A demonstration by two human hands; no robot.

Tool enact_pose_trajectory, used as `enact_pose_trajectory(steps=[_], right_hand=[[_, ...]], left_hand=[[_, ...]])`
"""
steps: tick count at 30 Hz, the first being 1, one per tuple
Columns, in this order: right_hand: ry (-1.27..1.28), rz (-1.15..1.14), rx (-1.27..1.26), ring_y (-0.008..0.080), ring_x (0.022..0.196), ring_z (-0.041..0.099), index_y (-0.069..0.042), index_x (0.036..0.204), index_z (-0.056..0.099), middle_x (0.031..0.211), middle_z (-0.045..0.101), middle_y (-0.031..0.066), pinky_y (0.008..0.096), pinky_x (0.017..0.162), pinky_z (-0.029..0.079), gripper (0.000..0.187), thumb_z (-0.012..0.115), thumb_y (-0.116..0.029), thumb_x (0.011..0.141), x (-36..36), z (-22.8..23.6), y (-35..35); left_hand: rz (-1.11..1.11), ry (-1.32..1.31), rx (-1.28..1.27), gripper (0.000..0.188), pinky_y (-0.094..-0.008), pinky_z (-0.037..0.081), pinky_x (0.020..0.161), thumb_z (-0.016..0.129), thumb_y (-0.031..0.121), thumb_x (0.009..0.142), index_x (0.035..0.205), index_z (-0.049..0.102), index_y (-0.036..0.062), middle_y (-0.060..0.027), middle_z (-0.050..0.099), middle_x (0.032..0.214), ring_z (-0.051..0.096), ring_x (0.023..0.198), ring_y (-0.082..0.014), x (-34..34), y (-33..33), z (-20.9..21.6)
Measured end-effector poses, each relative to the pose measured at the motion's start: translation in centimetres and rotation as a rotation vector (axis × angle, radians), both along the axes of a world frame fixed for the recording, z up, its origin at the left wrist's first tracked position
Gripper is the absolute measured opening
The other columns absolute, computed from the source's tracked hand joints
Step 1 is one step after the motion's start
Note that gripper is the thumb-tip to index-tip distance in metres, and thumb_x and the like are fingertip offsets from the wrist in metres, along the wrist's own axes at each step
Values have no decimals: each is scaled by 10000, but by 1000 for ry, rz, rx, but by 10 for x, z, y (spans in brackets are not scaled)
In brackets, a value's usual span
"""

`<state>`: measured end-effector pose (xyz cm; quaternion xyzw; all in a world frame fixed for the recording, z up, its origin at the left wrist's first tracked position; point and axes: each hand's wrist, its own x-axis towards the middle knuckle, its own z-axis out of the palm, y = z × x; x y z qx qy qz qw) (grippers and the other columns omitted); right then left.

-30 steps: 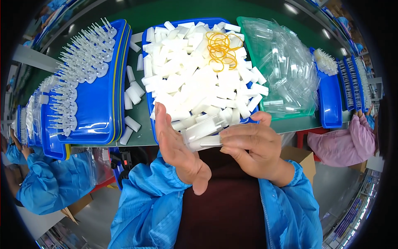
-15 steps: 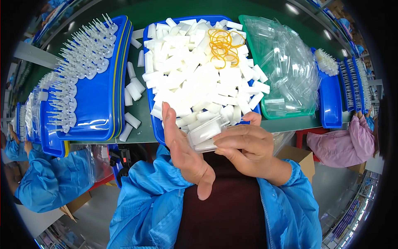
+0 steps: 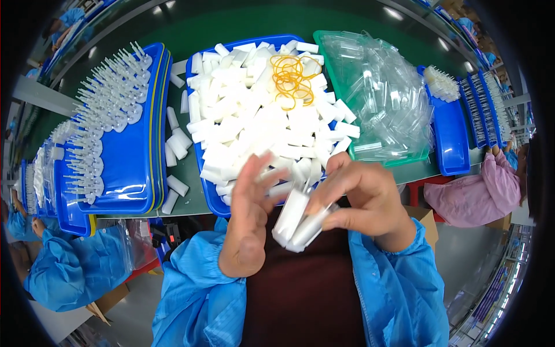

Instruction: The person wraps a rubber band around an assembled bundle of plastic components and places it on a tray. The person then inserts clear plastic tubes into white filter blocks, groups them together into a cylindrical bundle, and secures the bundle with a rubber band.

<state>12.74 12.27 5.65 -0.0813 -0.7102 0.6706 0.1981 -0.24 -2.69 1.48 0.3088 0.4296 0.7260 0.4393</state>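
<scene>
My right hand [image 3: 364,199] grips a bundle of white plastic tubes [image 3: 295,222] just below the table's near edge. My left hand [image 3: 248,222] is flat against the bundle's left side, fingers spread and pointing up. Right above both hands stands a blue tray [image 3: 209,194] heaped with several more white tubes [image 3: 254,121]. A tangle of yellow rubber bands [image 3: 291,78] lies on the heap near its far end.
A green tray [image 3: 329,49] of clear plastic bags sits to the right, then blue trays [image 3: 454,144] of white parts. Stacked blue trays [image 3: 130,173] with rows of white pronged pieces are left; loose tubes [image 3: 176,147] lie between. People in blue [image 3: 69,272] and pink [image 3: 477,194] sleeves work alongside.
Both hands have come down and toward me with the tube bundle, off the heap. The bundle has turned from lying crosswise to pointing down-left, my left palm pressed against it.
</scene>
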Motion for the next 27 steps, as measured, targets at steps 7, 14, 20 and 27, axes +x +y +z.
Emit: enact_pose_trajectory(steps=[7,14,20,27], right_hand=[[99,351,477,133,765,608,-147,891,678,917,663,2,318,748,358,177,750,-185,734,-17,10,-5],[-44,6,1047,215,978,503,-125,861,654,991,530,15,388,833,311,196,731,-208,701,-50,20,42],[-295,-320,1337,242,1089,440,-78,834,691,1028,536,46,436,902,268,216,734,-234,691,-88,-16,80],[-214,-370,1294,234,1088,446,-81,788,685,1066,543,39,448,910,262,120,691,-191,743,-88,0,76]], left_hand=[[-916,-514,-8,972,-323,483,821,779,323,730,1424,152,54,-104,488,1173,559,1036,-201,-23,-5,-26],[-708,-250,-69,497,-245,456,722,699,-22,733,1177,480,22,-45,573,860,557,798,-119,-27,0,-17],[-565,-189,-237,358,-293,494,684,652,-70,700,993,473,29,-74,577,826,611,809,-191,-25,1,-9],[-532,-119,-120,338,-236,464,693,688,-38,722,987,498,47,-37,589,815,552,748,-89,-28,-3,-21]])
